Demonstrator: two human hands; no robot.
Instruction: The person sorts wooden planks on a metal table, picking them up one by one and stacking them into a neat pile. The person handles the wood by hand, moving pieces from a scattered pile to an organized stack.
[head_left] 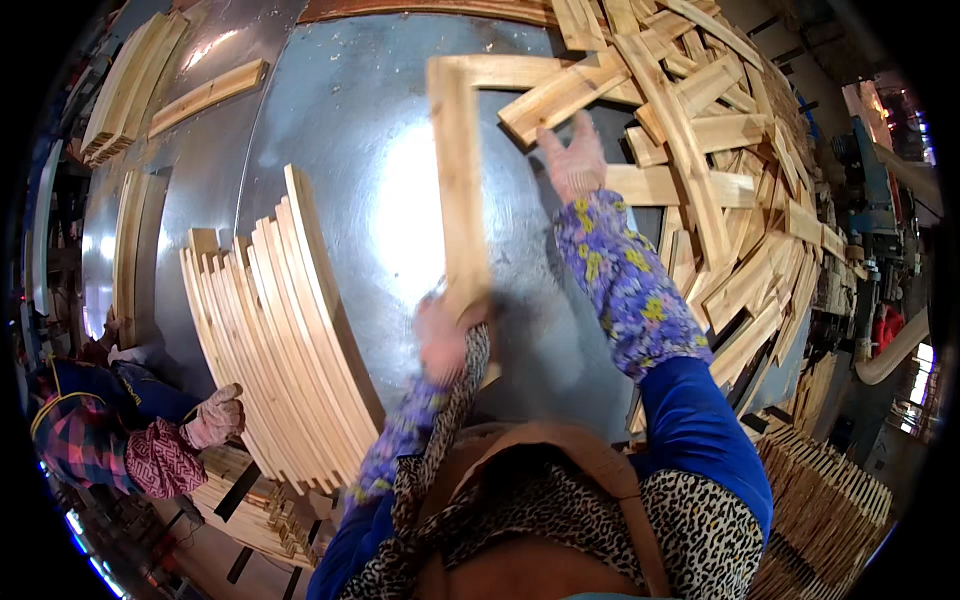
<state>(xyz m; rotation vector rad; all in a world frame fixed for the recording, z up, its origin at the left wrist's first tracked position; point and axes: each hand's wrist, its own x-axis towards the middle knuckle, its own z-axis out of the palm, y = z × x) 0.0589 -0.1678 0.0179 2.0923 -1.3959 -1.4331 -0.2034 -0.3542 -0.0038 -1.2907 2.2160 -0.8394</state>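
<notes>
A jumbled heap of boards (690, 150) crowds the right side of a blue-grey metal table (340, 150), crossing at all angles beside the worker's right hand (575, 160). A tight row of planks (270, 340) lies on the left, near a co-worker's gloved hand (215, 415). From where we stand, motion blurs the worker's left hand (442, 335), masking its fingers, though it appears clamped on the near end of a pale plank (458, 180). The right hand's fingers are spread apart at a short board (570, 95); whether they touch it, we cannot tell. The pale plank, narrow and square-edged, extends over mid-table, its far end at another board (520, 70).
</notes>
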